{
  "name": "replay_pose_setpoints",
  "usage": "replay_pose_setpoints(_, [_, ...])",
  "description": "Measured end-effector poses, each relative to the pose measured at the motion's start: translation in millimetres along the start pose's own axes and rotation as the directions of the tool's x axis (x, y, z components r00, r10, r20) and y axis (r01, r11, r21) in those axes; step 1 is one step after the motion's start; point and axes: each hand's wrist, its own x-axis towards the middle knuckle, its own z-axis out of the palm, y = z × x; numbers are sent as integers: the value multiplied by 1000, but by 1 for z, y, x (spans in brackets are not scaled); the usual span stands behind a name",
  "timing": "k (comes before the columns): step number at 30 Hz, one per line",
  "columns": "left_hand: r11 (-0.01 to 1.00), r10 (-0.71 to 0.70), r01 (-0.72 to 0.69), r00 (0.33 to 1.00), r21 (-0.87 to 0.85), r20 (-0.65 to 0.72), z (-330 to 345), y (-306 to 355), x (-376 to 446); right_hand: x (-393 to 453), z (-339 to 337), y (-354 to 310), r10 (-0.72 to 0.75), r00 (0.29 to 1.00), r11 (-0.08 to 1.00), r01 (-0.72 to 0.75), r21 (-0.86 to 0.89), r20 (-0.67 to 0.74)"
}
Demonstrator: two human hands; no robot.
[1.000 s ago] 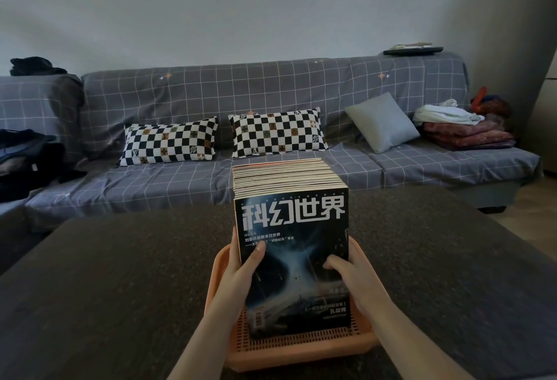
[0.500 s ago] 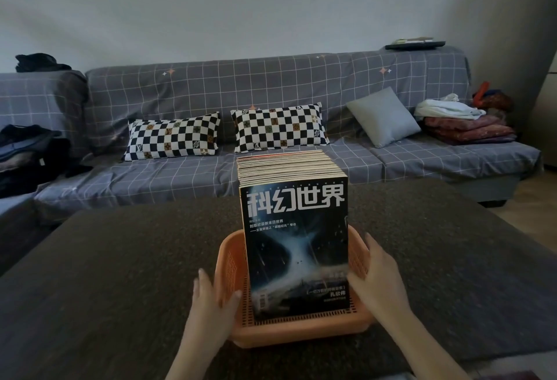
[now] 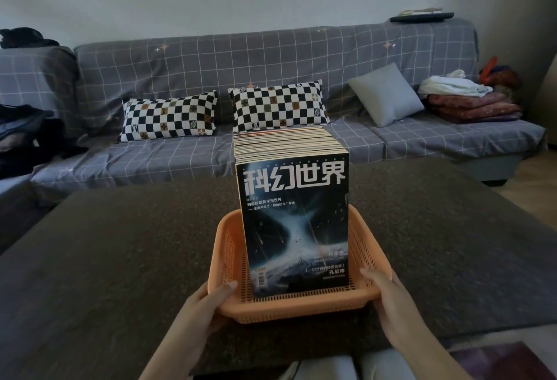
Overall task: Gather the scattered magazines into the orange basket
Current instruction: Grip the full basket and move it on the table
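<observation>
I have my left hand (image 3: 211, 298) and right hand (image 3: 384, 289) gripping the near corners of the orange basket (image 3: 229, 247) on the counter (image 3: 120, 244), magazines (image 3: 295, 223) upright inside, directly ahead between them.

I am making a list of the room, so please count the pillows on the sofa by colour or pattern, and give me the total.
Black-and-white checked pillows: 2, one on the left and one in the middle of the sofa
Plain grey pillows: 1
Total: 3
</observation>
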Motion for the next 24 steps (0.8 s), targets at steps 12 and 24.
replay_pose_setpoints(12, [993,83,-75,992,-90,90,32,8,19,17,-14,-13,-104,994,990,101,96,24])
replay_pose_setpoints(24, [994,99,-86,973,-71,211,108,32,57,64,-48,-40,-217,974,969,223,104,-68])
